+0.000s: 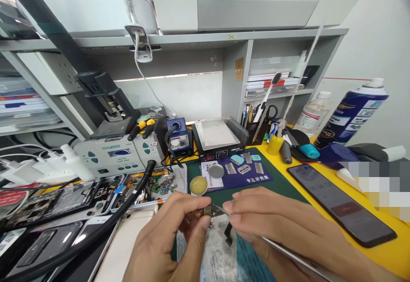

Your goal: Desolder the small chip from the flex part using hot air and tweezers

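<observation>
My left hand (168, 241) pinches a small circuit board part (205, 212) between thumb and fingers, low in the middle of the view. My right hand (275, 220) grips metal tweezers (221, 209) whose tips touch that part. A thin black flex strip (228, 235) hangs below the part. Under both hands lies a worn white sheet (218, 256) on the green work mat (285, 190).
A dark phone (339, 205) lies on the yellow table at right. A heating plate (218, 139), flux tin (198, 185), blue tool mat (246, 173), spray can (352, 113) and pen holder (259, 128) stand behind. Opened phones (64, 201) and a black hose (105, 226) crowd the left.
</observation>
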The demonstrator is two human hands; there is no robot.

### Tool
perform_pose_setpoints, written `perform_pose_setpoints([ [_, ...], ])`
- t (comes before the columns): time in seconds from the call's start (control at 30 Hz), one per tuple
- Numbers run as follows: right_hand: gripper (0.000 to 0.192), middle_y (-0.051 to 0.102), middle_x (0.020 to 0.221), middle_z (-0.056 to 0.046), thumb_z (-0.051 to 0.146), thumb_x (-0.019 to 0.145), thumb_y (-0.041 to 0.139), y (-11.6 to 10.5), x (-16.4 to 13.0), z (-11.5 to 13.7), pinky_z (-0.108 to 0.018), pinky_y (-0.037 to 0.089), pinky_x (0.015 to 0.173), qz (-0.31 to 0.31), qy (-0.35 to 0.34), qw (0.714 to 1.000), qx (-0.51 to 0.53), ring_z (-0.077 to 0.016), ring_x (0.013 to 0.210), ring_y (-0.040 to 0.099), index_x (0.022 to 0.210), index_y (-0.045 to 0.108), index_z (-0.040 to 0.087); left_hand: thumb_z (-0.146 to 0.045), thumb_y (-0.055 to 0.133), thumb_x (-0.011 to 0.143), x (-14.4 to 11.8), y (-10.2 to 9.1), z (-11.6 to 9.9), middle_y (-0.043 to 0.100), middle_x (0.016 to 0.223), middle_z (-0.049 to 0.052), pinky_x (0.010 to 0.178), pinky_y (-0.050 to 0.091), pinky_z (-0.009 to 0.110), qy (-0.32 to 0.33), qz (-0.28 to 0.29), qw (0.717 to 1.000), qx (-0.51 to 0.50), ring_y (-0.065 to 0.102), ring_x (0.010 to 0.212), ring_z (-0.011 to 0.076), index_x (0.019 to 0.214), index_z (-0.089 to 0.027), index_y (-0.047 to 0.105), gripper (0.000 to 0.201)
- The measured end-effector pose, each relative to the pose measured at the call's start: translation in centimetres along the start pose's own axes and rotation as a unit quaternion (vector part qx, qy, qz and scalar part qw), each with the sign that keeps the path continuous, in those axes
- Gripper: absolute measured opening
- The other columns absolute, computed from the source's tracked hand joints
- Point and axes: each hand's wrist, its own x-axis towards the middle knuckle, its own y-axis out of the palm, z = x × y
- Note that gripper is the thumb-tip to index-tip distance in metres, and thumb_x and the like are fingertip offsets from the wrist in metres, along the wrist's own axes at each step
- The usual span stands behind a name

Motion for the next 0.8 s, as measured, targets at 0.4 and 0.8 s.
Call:
perform_pose_setpoints([
  [0.4, 0.042, 0.078, 0.116, -0.004, -0.002, 0.083, 0.069, 0.24, -0.65, 0.02, -0.016, 0.049, 0.109, 0.007, 0.046, 0.999, 0.010, -0.0140, 0.113, 0.072, 0.119, 0.068, 0.021, -0.027, 0.066, 0.091, 0.34, -0.60, 0.46, 0.074, 0.093, 0.003, 0.063, 0.059, 0.020, -0.020, 0.052, 0.998, -0.041, 0.070, 0.068, 0.0131, 0.108, -0.024, 0.075, 0.020],
  [0.8, 0.040, 0.078, 0.115, -0.005, 0.001, 0.085, 0.069, 0.02, -0.66, -0.08, -0.015, 0.047, 0.111, 0.015, 0.033, 0.999, 0.013, -0.0138, 0.111, 0.073, 0.120, 0.068, 0.020, -0.030, 0.068, 0.090, 0.43, -0.49, 0.63, 0.074, 0.093, 0.004, 0.061, 0.057, 0.020, -0.034, 0.044, 0.996, -0.065, 0.066, 0.063, 0.0117, 0.106, -0.024, 0.076, 0.019],
])
